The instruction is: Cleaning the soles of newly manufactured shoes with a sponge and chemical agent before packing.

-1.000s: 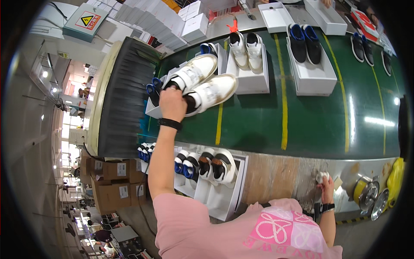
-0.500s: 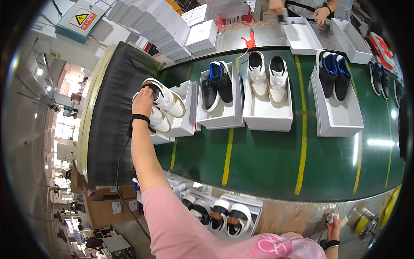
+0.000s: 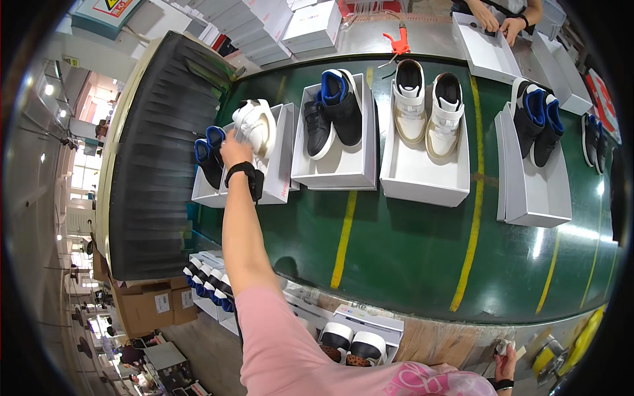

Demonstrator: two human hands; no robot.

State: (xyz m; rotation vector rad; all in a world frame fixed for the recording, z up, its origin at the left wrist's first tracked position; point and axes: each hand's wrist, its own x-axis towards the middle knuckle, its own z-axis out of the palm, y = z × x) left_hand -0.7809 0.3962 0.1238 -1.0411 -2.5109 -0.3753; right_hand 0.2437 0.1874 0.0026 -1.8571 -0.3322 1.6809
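Note:
At the left end of the green belt, my left hand (image 3: pixel 236 152) is against a pair of white sneakers (image 3: pixel 257 125), its fingers smeared by motion but seemingly closed on them. The sneakers are over the far part of a white shoebox (image 3: pixel 281 145). Just left of my hand, black sneakers with blue lining (image 3: pixel 210 155) sit in another white box (image 3: pixel 206 188). Low at the right, my right hand (image 3: pixel 507 362) is closed around a small crumpled whitish wad (image 3: pixel 503 347), beside the wooden bench edge.
Boxed black sneakers (image 3: pixel 333 119) and boxed white sneakers (image 3: pixel 426 112) stand along the green belt (image 3: pixel 396 264). Another box (image 3: pixel 538 191) holds dark sneakers. A red air gun (image 3: pixel 398 41) lies on the far ledge. Across the belt, a person's hands (image 3: pixel 498 25) hold an open box.
My left hand has brought the white sneakers rightward over the shoebox and turned them. The black pair to its left has come into sight. The person opposite has grasped and tilted a box.

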